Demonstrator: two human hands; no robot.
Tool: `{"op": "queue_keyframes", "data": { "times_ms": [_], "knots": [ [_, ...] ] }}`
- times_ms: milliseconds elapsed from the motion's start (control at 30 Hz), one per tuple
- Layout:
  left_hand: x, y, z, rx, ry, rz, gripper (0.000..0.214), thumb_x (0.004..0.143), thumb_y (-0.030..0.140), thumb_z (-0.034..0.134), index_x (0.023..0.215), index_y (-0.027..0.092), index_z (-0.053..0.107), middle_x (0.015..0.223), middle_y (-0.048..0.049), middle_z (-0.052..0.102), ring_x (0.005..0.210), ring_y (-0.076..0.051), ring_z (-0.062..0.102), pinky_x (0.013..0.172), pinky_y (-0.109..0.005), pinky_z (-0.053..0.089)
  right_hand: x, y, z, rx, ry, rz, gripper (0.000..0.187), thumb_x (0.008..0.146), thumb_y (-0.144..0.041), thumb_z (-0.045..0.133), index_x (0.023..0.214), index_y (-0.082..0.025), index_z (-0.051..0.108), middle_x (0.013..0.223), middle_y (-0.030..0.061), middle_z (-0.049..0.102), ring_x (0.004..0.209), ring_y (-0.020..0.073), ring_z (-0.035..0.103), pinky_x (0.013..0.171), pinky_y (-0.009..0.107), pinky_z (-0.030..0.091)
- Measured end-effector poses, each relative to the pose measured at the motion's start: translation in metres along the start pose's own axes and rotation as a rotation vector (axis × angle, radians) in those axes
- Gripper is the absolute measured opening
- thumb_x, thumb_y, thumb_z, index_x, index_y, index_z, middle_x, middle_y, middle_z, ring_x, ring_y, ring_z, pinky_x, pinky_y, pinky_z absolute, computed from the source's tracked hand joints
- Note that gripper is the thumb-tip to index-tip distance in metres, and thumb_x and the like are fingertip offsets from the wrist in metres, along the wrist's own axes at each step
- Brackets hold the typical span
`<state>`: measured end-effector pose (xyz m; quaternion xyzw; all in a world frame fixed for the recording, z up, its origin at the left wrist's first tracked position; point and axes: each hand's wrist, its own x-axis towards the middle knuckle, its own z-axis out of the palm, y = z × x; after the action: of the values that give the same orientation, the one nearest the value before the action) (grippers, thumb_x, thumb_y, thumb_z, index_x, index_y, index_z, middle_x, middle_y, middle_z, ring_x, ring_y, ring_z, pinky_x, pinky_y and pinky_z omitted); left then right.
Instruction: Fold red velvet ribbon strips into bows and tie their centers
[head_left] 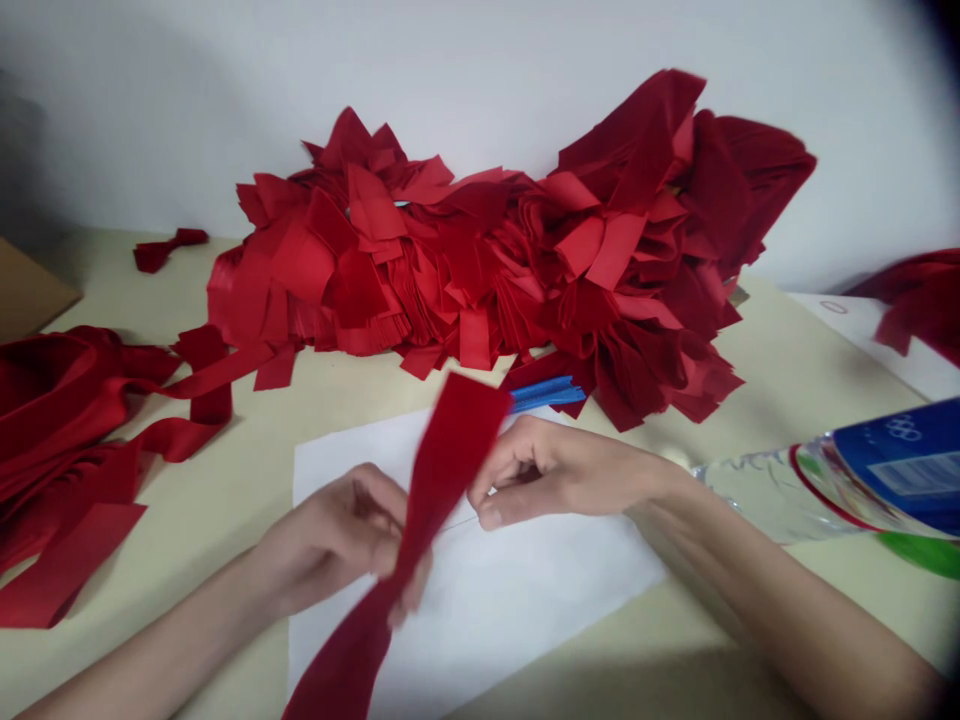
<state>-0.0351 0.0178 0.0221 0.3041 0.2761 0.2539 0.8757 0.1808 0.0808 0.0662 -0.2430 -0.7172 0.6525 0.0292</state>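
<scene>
My left hand is closed on a red velvet ribbon, pinching it at its middle, where it narrows. One end of the ribbon points up and away, the other hangs down toward me. My right hand is closed in a pinch just right of the ribbon. A thin dark line, like a wire or thread, runs from its fingertips toward the pinched spot. Both hands are above a white sheet of paper. Just beyond my right hand lies a bundle of blue strips.
A large heap of folded red ribbon pieces lies against the wall. More long red ribbon is at the left, near a small tied bow. A plastic bottle lies at the right, beside my right forearm. Cardboard stands far left.
</scene>
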Motion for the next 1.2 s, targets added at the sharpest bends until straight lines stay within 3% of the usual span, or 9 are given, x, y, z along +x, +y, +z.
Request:
{"op": "queue_keyframes", "data": {
  "times_ms": [100,200,400,533,767,867,1000,1100,1200],
  "knots": [
    [0.001,-0.009,0.009,0.186,-0.096,-0.294,0.011,0.048,0.016,0.075,0.058,0.016,0.073,0.044,0.0013,0.06,0.038,-0.01,0.046,0.042,-0.022,0.034,0.009,0.01,0.005,0.03,-0.099,-0.046,0.019,0.079,-0.027,0.062,0.081,-0.009,0.065,0.057,-0.0045,0.047,0.051,0.0048,0.037,0.046,0.017,0.029],
    [0.006,-0.017,0.016,0.367,0.031,-0.403,0.009,0.046,0.015,0.075,0.052,0.017,0.07,0.043,0.0043,0.057,0.04,-0.007,0.045,0.042,-0.019,0.032,0.01,0.005,0.019,-0.115,-0.131,-0.089,0.02,0.081,-0.028,0.061,0.083,-0.01,0.066,0.051,-0.0073,0.04,0.046,0.0036,0.031,0.043,0.017,0.024],
    [0.01,-0.007,0.007,0.219,0.277,-0.076,0.007,0.064,0.012,0.065,0.064,0.013,0.072,0.057,-0.0013,0.066,0.056,-0.012,0.06,0.056,-0.021,0.042,-0.016,-0.035,0.035,-0.601,0.1,-0.072,0.014,0.083,-0.013,0.054,0.077,-0.015,0.066,0.055,-0.0058,0.05,0.054,0.005,0.043,0.06,0.02,0.033],
    [0.003,0.003,0.0,0.005,0.139,0.052,0.008,0.067,0.016,0.067,0.071,0.013,0.073,0.064,-0.0039,0.07,0.053,-0.012,0.061,0.054,-0.021,0.043,-0.014,-0.028,0.023,-0.455,0.115,-0.082,0.012,0.084,-0.019,0.056,0.081,-0.013,0.067,0.049,-0.0082,0.038,0.046,0.0038,0.034,0.051,0.018,0.029],
    [-0.001,-0.012,0.015,0.346,-0.106,-0.347,0.013,0.051,0.013,0.074,0.063,0.018,0.075,0.05,0.0027,0.062,0.047,-0.011,0.052,0.049,-0.022,0.039,0.009,-0.002,0.025,-0.243,-0.136,-0.177,0.013,0.082,-0.019,0.059,0.085,-0.009,0.067,0.058,-0.0049,0.051,0.051,0.0038,0.04,0.052,0.015,0.034],
    [0.005,-0.019,0.015,0.438,0.047,-0.321,0.004,0.054,0.012,0.069,0.053,0.016,0.07,0.045,0.0041,0.056,0.044,-0.009,0.047,0.045,-0.02,0.034,0.004,-0.013,0.039,-0.498,-0.086,-0.152,0.011,0.083,-0.016,0.058,0.082,-0.015,0.068,0.059,-0.0046,0.057,0.053,0.0051,0.045,0.059,0.018,0.036],
    [0.01,-0.009,0.004,0.286,0.286,-0.045,0.008,0.062,0.011,0.065,0.063,0.015,0.072,0.053,0.0011,0.064,0.051,-0.011,0.056,0.054,-0.021,0.04,-0.012,-0.031,0.043,-0.807,0.133,-0.079,0.018,0.086,-0.014,0.05,0.081,-0.017,0.067,0.061,-0.0011,0.058,0.058,0.0096,0.047,0.062,0.023,0.035],
    [0.007,0.002,-0.001,0.101,0.145,0.072,0.01,0.066,0.015,0.065,0.072,0.015,0.073,0.063,-0.003,0.069,0.055,-0.013,0.06,0.056,-0.023,0.044,-0.013,-0.03,0.03,-0.643,0.152,-0.083,0.014,0.085,-0.017,0.054,0.081,-0.015,0.067,0.051,-0.0053,0.046,0.049,0.0065,0.038,0.054,0.02,0.031],
    [0.001,0.005,0.004,0.055,-0.043,-0.034,0.011,0.06,0.015,0.068,0.069,0.014,0.074,0.061,-0.0044,0.069,0.046,-0.014,0.057,0.049,-0.024,0.043,-0.004,-0.02,0.019,-0.358,0.033,-0.141,0.014,0.083,-0.019,0.057,0.081,-0.01,0.067,0.051,-0.0066,0.041,0.047,0.0045,0.033,0.047,0.017,0.029]
  ]
}}
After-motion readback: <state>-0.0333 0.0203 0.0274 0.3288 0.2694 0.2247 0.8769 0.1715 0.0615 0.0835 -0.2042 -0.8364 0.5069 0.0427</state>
